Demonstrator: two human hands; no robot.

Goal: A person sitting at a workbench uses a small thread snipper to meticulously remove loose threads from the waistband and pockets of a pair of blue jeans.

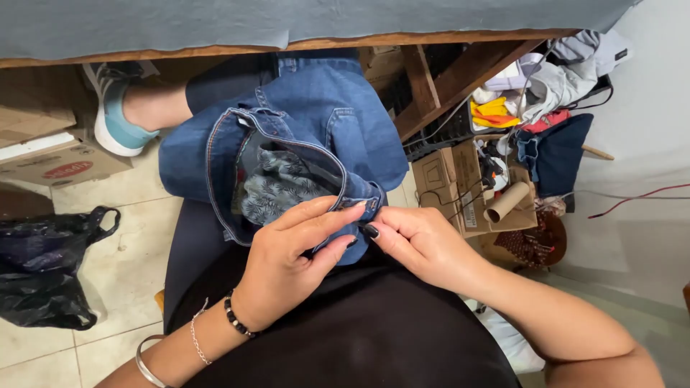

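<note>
A brown box [54, 162] with a red oval label sits far left, under the desk [287, 44]; more boxes [449, 179] and a cardboard tube [507, 202] crowd the right. Jeans [316, 122] lie on the lap. Left hand [291, 262] and right hand [420, 241] pinch the waistband [352, 201]. Bare floor [126, 262] lies left, beside a black bag [43, 269].

Blue jeans [323, 122], grey leaf-print pocket lining [277, 188]; black bag [43, 266].

- Left hand [287, 262]: black bead bracelet, thin silver chain and silver bangle at the wrist.
- Right hand [424, 244]: dark-painted nails, bare forearm.
- Black garment over the lap; grey-and-teal sneaker [115, 108].
</note>
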